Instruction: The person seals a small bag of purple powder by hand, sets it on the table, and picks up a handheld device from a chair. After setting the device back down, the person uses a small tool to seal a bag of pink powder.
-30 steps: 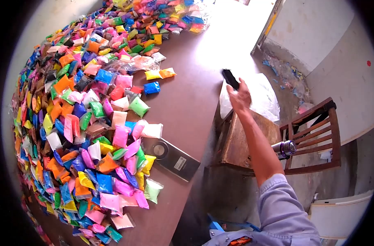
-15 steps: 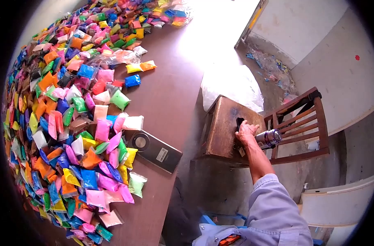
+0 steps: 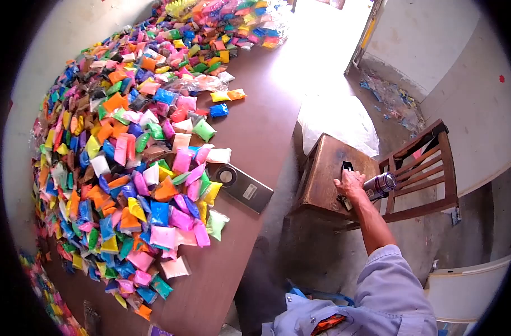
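Observation:
My right hand [image 3: 352,183] reaches out over the seat of a wooden chair [image 3: 328,173]. Its fingers curl at a small black phone [image 3: 347,166], whose end shows beyond the fingertips. Just right of the hand is a metal thermos [image 3: 380,185], partly behind my wrist. A small dark item [image 3: 344,203] lies on the seat by my wrist. My left hand is out of view.
A brown table [image 3: 250,106] on the left carries a large heap of colourful small packets [image 3: 138,168]. At its right edge lies a dark flat device with a round dial [image 3: 247,190]. Behind the chair are a white plastic bag [image 3: 339,120] and plastic scraps [image 3: 393,101] along the wall.
The whole view has shifted, so the table and chair appear farther right. My right hand stays at the phone on the seat, and more of the phone shows past the fingers.

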{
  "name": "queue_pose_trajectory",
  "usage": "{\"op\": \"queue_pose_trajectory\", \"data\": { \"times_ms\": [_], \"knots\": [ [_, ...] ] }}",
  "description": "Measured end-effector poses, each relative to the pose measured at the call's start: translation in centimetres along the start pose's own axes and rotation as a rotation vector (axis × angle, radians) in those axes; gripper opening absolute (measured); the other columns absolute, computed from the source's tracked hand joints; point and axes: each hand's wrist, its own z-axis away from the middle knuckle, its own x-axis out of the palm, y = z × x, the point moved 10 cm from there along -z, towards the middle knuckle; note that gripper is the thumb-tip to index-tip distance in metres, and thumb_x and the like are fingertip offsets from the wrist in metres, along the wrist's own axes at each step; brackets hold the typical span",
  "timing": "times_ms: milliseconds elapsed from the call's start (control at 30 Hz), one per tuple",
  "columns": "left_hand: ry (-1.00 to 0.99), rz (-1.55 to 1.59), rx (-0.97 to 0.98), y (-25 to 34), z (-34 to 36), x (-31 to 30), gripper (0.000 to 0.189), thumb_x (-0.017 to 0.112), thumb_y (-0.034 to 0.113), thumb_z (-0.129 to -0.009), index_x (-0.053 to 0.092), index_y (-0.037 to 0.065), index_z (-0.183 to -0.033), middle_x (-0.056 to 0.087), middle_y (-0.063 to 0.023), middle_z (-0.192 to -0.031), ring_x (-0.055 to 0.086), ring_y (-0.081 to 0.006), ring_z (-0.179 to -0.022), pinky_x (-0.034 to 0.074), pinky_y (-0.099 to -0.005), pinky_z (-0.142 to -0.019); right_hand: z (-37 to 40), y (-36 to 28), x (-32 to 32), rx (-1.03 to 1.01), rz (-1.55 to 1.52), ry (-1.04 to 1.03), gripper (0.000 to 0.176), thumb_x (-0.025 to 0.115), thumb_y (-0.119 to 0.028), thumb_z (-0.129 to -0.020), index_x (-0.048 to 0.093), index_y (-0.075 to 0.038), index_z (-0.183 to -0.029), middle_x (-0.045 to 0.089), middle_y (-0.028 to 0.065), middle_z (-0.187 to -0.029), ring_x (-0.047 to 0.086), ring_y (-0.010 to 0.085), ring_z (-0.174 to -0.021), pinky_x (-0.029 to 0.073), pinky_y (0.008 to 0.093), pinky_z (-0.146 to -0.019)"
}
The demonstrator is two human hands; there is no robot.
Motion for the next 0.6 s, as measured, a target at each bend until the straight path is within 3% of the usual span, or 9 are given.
{"op": "queue_pose_trajectory", "data": {
  "times_ms": [100, 167, 300, 367, 433, 467, 533, 600],
  "knots": [
    [-0.037, 0.005, 0.036, 0.8, -0.3, -0.4, 0.040, 0.073, 0.034, -0.095, 0.074, -0.006, -0.095, 0.074, -0.0220, -0.088, 0.069, -0.0323, -0.078, 0.057, -0.0457, -0.069, 3.0, -3.0, -0.5, -0.132, -0.109, 0.112, 0.051, 0.069, -0.052, -0.089, 0.075, -0.004, -0.106, 0.075, 0.0215, -0.104, 0.071, 0.0408, -0.103, 0.050, 0.0560, -0.089],
    [0.044, -0.246, 0.313, 2.6, 0.1, -0.5, 0.044, 0.072, 0.038, -0.098, 0.073, -0.005, -0.095, 0.073, -0.0221, -0.086, 0.069, -0.0330, -0.078, 0.056, -0.0438, -0.069, 6.2, -4.9, 0.0, -0.214, -0.183, 0.120, 0.050, 0.067, -0.051, -0.091, 0.074, -0.005, -0.107, 0.075, 0.0210, -0.104, 0.072, 0.0392, -0.104, 0.049, 0.0543, -0.092],
    [0.035, -0.260, 0.319, -0.3, 0.2, 0.3, 0.046, 0.066, 0.043, -0.102, 0.071, -0.001, -0.089, 0.070, -0.0181, -0.080, 0.063, -0.0307, -0.070, 0.052, -0.0443, -0.063, 14.1, -9.1, 1.0, -0.332, -0.460, -0.052, 0.048, 0.067, -0.052, -0.090, 0.073, -0.006, -0.104, 0.075, 0.0209, -0.102, 0.070, 0.0418, -0.102, 0.053, 0.0566, -0.086],
    [0.090, -0.128, 0.324, 3.1, 0.3, -0.6, 0.046, 0.067, 0.044, -0.101, 0.068, 0.000, -0.083, 0.068, -0.0166, -0.077, 0.060, -0.0293, -0.066, 0.049, -0.0451, -0.060, 19.1, -11.9, 0.1, -0.455, -0.598, -0.054, 0.044, 0.065, -0.048, -0.091, 0.076, -0.008, -0.107, 0.075, 0.0193, -0.092, 0.073, 0.0391, -0.090, 0.058, 0.0511, -0.079],
    [-0.058, -0.091, 0.131, 3.2, -0.1, -0.8, 0.045, 0.070, 0.041, -0.099, 0.067, -0.001, -0.082, 0.068, -0.0175, -0.077, 0.061, -0.0296, -0.066, 0.050, -0.0452, -0.061, 24.4, -15.5, -1.3, -0.618, -0.673, -0.109, 0.039, 0.067, -0.043, -0.092, 0.076, -0.007, -0.106, 0.075, 0.0178, -0.090, 0.074, 0.0367, -0.088, 0.059, 0.0477, -0.079],
    [-0.035, -0.100, 0.126, 3.3, 0.1, -1.3, 0.045, 0.070, 0.041, -0.099, 0.067, -0.001, -0.082, 0.068, -0.0175, -0.077, 0.061, -0.0296, -0.066, 0.050, -0.0452, -0.061, 26.9, -16.9, -3.3, -0.681, -0.758, -0.136, 0.037, 0.067, -0.040, -0.093, 0.076, -0.007, -0.106, 0.075, 0.0172, -0.090, 0.074, 0.0361, -0.085, 0.059, 0.0461, -0.078],
    [-0.128, 0.019, -0.136, 0.4, 0.6, 0.0, 0.040, 0.069, 0.034, -0.099, 0.065, -0.005, -0.106, 0.066, -0.0157, -0.096, 0.062, -0.0271, -0.085, 0.049, -0.0419, -0.077, 30.1, -19.5, -5.2, -0.800, -0.911, -0.085, 0.032, 0.068, -0.037, -0.094, 0.075, -0.007, -0.105, 0.073, 0.0141, -0.082, 0.073, 0.0367, -0.079, 0.057, 0.0457, -0.073],
    [-0.123, 0.060, -0.105, 1.6, 0.2, -0.3, 0.041, 0.068, 0.035, -0.098, 0.064, -0.006, -0.099, 0.064, -0.0174, -0.091, 0.059, -0.0294, -0.082, 0.047, -0.0448, -0.075, 31.2, -21.1, -7.5, -0.835, -0.988, -0.042, 0.030, 0.069, -0.035, -0.094, 0.075, -0.007, -0.105, 0.072, 0.0143, -0.080, 0.072, 0.0364, -0.077, 0.057, 0.0449, -0.072]
  ]
}}
